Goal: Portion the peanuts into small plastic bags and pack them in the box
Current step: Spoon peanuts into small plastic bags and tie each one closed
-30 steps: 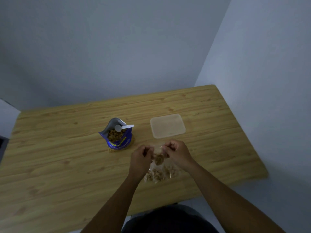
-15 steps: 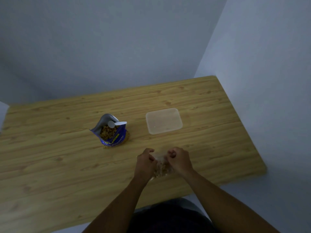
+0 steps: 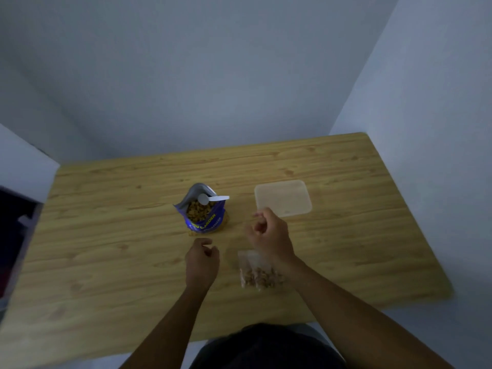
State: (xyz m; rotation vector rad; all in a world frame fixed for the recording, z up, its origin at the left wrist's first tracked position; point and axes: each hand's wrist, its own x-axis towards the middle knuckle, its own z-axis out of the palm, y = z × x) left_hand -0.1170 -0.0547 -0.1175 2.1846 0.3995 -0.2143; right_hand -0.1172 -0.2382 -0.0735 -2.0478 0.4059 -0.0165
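left hand (image 3: pixel 202 262) and right hand (image 3: pixel 269 233) loosely curled, empty; peanut bag (image 3: pixel 259 275) beneath right wrist.

Yeah, I'm seeing the person wearing a dark garment (image 3: pixel 266 347), bare forearms (image 3: pixel 346 310) running out to the left hand (image 3: pixel 202 265) and right hand (image 3: pixel 269 235).

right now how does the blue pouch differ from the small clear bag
The blue pouch stands upright, top open, a white spoon resting in it; the small clear bag lies flat on the table. The pouch is printed and opaque; the bag is see-through. Both hold peanuts.
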